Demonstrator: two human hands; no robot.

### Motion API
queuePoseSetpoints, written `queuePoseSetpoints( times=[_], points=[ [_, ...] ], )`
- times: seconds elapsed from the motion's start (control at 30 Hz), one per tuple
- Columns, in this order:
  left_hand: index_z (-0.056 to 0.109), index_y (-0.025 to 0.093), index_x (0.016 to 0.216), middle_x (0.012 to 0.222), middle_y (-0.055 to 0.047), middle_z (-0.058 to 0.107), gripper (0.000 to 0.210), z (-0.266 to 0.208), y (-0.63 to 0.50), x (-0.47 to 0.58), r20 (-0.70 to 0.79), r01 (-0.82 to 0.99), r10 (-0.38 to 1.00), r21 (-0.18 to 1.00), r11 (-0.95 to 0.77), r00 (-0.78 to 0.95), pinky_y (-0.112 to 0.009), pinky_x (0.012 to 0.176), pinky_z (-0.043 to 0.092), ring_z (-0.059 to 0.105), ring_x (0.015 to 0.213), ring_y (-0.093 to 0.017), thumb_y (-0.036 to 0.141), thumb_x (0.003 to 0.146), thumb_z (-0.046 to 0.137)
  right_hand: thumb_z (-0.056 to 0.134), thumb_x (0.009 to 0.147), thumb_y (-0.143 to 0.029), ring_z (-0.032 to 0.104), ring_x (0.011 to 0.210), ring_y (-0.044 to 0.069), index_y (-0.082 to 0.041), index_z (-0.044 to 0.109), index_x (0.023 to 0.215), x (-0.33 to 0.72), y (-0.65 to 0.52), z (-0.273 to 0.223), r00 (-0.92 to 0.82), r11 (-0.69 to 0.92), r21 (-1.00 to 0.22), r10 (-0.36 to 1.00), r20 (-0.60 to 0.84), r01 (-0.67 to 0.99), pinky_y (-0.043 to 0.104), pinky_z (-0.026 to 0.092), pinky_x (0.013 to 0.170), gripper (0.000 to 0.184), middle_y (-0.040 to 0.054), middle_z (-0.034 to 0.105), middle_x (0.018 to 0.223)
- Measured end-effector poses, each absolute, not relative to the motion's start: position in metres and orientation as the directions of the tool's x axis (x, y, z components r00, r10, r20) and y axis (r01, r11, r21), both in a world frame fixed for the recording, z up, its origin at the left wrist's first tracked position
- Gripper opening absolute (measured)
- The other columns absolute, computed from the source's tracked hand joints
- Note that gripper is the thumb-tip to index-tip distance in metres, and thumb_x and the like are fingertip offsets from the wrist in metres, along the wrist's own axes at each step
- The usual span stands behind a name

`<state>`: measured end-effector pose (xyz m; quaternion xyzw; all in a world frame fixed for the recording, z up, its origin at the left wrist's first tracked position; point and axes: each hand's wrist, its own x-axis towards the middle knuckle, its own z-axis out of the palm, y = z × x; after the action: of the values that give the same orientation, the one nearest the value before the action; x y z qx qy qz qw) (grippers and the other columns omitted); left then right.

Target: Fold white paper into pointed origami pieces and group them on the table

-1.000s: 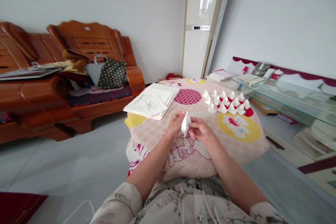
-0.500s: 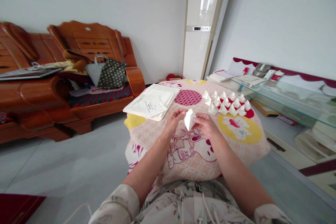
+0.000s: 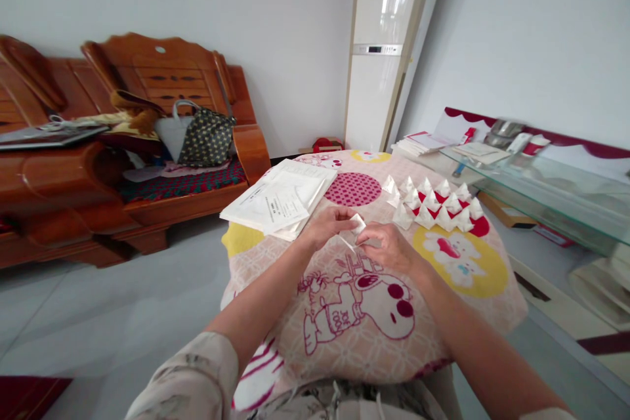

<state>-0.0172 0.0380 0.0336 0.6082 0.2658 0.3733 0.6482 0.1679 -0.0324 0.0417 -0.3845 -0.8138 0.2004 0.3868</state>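
Between my two hands, above the cloth-covered table, is a small piece of folded white paper (image 3: pixel 359 226). My left hand (image 3: pixel 329 226) pinches it from the left, fingers closed on its upper edge. From the right, my right hand (image 3: pixel 386 246) grips its lower side with thumb and fingers. The fingers hide part of the folds. To the right on the table stand several white folded paper pieces (image 3: pixel 427 216) with pointed tops, set in rows. A stack of white paper sheets (image 3: pixel 256 200) with some print lies at the table's left side.
A pink patterned cloth (image 3: pixel 295 289) covers the round table. Right of it is a glass-topped cabinet (image 3: pixel 531 177) bearing papers, metal bowls and a cup. A wooden sofa (image 3: pixel 167 72) with bags stands at left, a tall white air conditioner (image 3: pixel 377 92) in the corner.
The folded paper has gone from an upright diamond shape to a tilted, smaller-looking one as my hands turned it. My forearms are spread wider, and the view has shifted slightly.
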Motion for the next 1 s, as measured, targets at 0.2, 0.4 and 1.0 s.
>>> queuePoseSetpoints(
  times=[0.2,0.4,1.0],
  points=[
    [0.068,0.014,0.070,0.059,0.001,0.059,0.026,0.019,0.054,-0.014,0.099,-0.103,0.898,0.993,-0.060,0.428,-0.021,0.050,0.031,0.045,0.050,-0.007,0.036,0.067,0.081,0.071,0.078,-0.016,0.069,0.083,0.022,-0.022,0.077,0.090,0.185,-0.014,0.029,-0.384,0.581,-0.669,0.812,0.439,0.464,0.035,0.053,0.077,0.014,0.0052,0.075,0.088],
    [0.062,0.015,0.067,0.060,0.002,0.056,0.027,0.011,0.051,-0.012,0.139,-0.133,0.937,0.986,-0.101,0.320,-0.021,0.051,0.032,0.045,0.053,-0.007,0.035,0.068,0.079,0.083,0.074,-0.033,0.067,0.100,0.026,-0.023,0.075,0.111,0.189,-0.015,0.022,-0.361,0.632,-0.591,0.774,0.520,0.502,0.044,0.053,0.091,0.039,0.0088,0.074,0.104],
    [0.062,0.015,0.072,0.062,0.001,0.059,0.023,0.005,0.038,-0.008,0.024,-0.129,0.922,0.991,0.028,0.386,-0.021,0.050,0.040,0.052,0.052,-0.009,0.034,0.075,0.075,0.063,0.090,-0.025,0.064,0.102,0.026,-0.024,0.072,0.089,0.170,-0.026,0.020,-0.144,0.623,-0.527,0.714,0.686,0.578,0.044,0.052,0.093,0.009,0.0097,0.072,0.107]
  ],
)
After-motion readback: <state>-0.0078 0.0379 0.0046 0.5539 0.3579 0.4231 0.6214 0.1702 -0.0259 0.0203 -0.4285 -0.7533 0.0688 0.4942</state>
